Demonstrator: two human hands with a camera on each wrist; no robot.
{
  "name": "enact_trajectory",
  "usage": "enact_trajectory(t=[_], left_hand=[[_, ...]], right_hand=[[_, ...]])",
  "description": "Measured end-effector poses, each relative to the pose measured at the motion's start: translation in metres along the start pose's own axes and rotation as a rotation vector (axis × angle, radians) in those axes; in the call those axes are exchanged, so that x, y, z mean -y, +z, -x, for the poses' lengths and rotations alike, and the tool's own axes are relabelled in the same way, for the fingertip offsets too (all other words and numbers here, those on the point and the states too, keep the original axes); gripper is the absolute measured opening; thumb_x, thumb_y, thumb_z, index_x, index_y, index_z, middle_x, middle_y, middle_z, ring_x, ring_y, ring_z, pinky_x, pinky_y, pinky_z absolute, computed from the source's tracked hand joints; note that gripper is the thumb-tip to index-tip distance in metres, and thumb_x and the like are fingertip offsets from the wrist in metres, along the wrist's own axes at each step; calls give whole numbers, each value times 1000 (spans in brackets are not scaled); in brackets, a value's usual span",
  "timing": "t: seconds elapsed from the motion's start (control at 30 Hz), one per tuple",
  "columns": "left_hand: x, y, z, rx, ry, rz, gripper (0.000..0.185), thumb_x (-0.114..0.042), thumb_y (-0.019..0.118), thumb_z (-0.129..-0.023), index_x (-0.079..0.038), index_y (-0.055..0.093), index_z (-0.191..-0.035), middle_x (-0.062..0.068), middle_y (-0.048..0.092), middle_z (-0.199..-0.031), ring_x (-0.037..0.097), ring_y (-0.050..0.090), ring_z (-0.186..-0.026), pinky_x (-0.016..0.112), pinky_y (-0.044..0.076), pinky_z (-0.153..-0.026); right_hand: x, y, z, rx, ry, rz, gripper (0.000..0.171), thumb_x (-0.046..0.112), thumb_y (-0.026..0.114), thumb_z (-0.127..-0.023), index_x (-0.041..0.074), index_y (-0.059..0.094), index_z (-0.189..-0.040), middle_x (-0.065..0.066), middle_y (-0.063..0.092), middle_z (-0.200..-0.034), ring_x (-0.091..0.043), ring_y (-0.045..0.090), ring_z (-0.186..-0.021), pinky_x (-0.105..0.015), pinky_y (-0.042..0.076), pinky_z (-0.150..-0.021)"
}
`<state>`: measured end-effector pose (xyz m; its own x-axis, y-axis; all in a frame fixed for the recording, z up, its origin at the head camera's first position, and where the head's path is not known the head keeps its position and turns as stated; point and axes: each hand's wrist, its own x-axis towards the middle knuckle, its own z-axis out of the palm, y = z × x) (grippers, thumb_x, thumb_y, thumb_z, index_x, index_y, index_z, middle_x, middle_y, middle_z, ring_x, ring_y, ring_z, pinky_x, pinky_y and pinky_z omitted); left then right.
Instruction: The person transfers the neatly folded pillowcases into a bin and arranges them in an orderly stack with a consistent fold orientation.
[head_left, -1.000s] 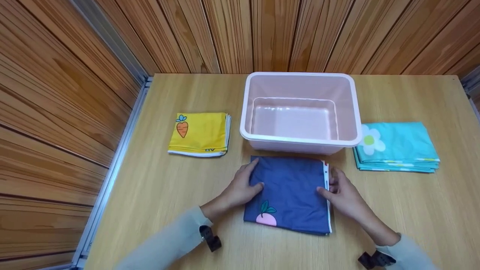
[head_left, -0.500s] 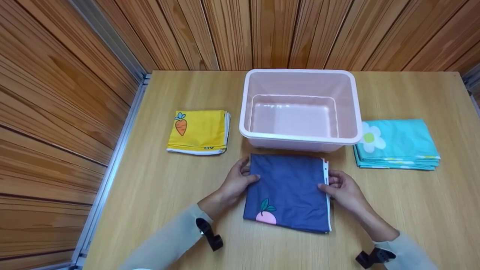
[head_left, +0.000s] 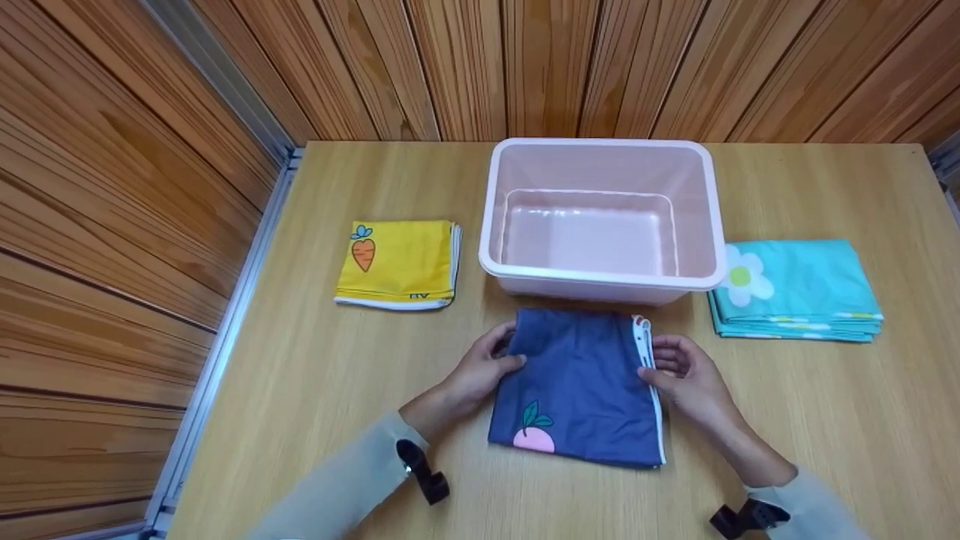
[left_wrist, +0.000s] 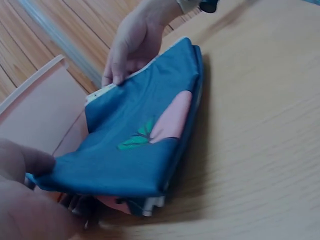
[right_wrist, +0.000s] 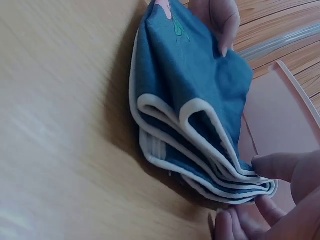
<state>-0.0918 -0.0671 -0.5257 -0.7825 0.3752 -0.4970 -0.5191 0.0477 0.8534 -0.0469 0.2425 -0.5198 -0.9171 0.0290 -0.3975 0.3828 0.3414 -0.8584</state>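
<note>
A folded navy cloth (head_left: 581, 382) with a pink fruit print and white-edged layers lies in front of the pink bin. My left hand (head_left: 480, 369) pinches its left side, thumb on top and fingers beneath. On the other side my right hand (head_left: 690, 379) pinches the white-trimmed edge. In the right wrist view the stacked layers of the cloth (right_wrist: 195, 120) sit between the thumb and fingers of the right hand (right_wrist: 285, 195). The left wrist view shows the cloth's far part (left_wrist: 130, 125) raised toward the bin, its near printed edge low by the table.
The pink plastic bin (head_left: 600, 282) stands right behind the cloth. A folded yellow cloth (head_left: 405, 259) with a carrot print lies to its left, a folded turquoise cloth (head_left: 810, 281) with a flower to its right. Wooden panels (head_left: 540, 67) rise behind the table (head_left: 300, 375).
My left hand has shifted from lying over the cloth's left edge to pinching it from the side. The cloth's far edge has drawn narrower and its top corners have moved inward.
</note>
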Motion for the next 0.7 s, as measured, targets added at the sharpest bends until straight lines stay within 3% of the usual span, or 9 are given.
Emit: enact_trajectory(t=[0.2,0.33,0.5,0.63,0.7], left_hand=[[9,2,-2,95,61,-4,76,2,62,-97,-18,28,-162,4,30,-165,26,28,-150,46,19,-124],[15,1,-3,113,79,3,79,6,58,-97,-15,21,-163,4,36,-163,24,35,-148,45,22,-123],[19,-1,-4,117,84,73,68,8,55,-98,-10,31,-159,5,49,-154,23,46,-141,45,27,-121],[19,-1,-4,90,122,74,62,11,53,-96,-8,42,-154,6,49,-153,23,41,-143,46,22,-123],[18,-2,-4,81,140,59,60,12,50,-97,-8,43,-153,6,47,-154,24,37,-145,46,20,-124]], right_hand=[[-1,-1,1,20,-52,-63,64,2,72,-93,-2,36,-146,-20,58,-127,-10,60,-103,-18,51,-83],[-4,0,0,68,-64,-114,72,-2,68,-93,-3,28,-153,-24,52,-133,-6,59,-104,-17,51,-86],[-8,-1,0,110,-3,-179,71,-1,63,-97,-9,23,-156,-31,42,-149,-3,55,-112,-13,48,-90],[-8,-1,0,106,15,-187,64,0,58,-101,-7,25,-156,-29,38,-153,-19,48,-129,-11,46,-92],[-9,-1,-1,97,3,-186,60,0,54,-103,-4,27,-156,-26,37,-154,-20,45,-132,-10,44,-94]])
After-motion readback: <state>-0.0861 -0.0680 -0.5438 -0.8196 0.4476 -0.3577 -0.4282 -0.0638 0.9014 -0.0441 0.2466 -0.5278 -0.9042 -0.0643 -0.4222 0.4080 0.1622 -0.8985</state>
